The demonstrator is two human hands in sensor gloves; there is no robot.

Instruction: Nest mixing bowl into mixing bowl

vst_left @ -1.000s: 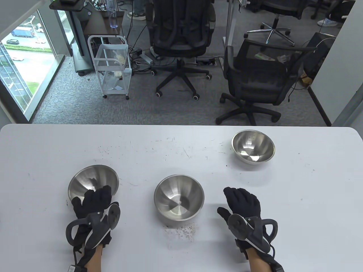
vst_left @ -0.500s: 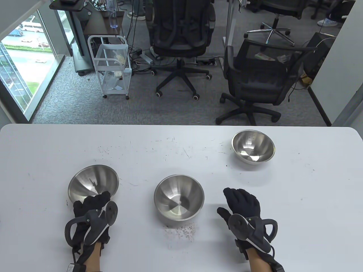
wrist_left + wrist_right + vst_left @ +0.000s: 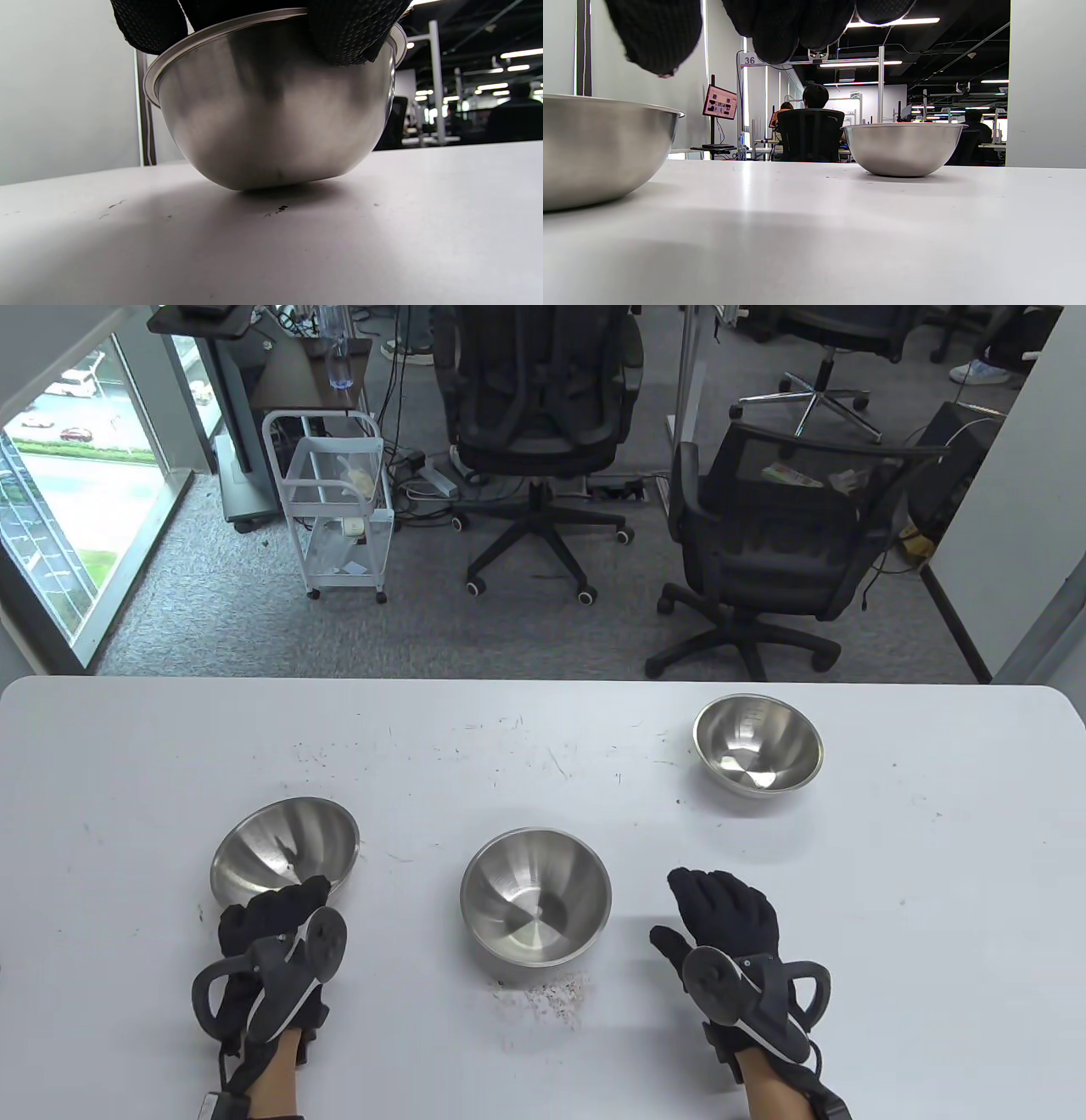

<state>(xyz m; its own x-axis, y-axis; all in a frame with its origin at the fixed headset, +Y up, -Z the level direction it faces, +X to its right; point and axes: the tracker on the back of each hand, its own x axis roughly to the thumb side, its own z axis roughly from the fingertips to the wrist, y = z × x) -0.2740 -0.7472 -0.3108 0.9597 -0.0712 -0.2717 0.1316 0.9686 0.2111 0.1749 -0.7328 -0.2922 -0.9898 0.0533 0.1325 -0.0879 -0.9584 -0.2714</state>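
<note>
My left hand (image 3: 273,929) grips the near rim of the left steel mixing bowl (image 3: 285,850), tipped so its mouth faces away from me, base touching the table (image 3: 543,746). My right hand (image 3: 727,918) rests flat, fingers spread, holding nothing. Three bowls total: left, middle bowl (image 3: 536,896), far-right bowl (image 3: 758,745).

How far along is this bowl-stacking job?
Nothing is stacked yet: all three bowls stand apart on the table. In hand: the left hand grips the near rim of the left bowl, which is tilted in the left wrist view, only part of its base touching the table. The right hand rests open on the table, holding nothing. Still left: lifting that bowl into another, perhaps the middle bowl; the far bowl is untouched.
</note>
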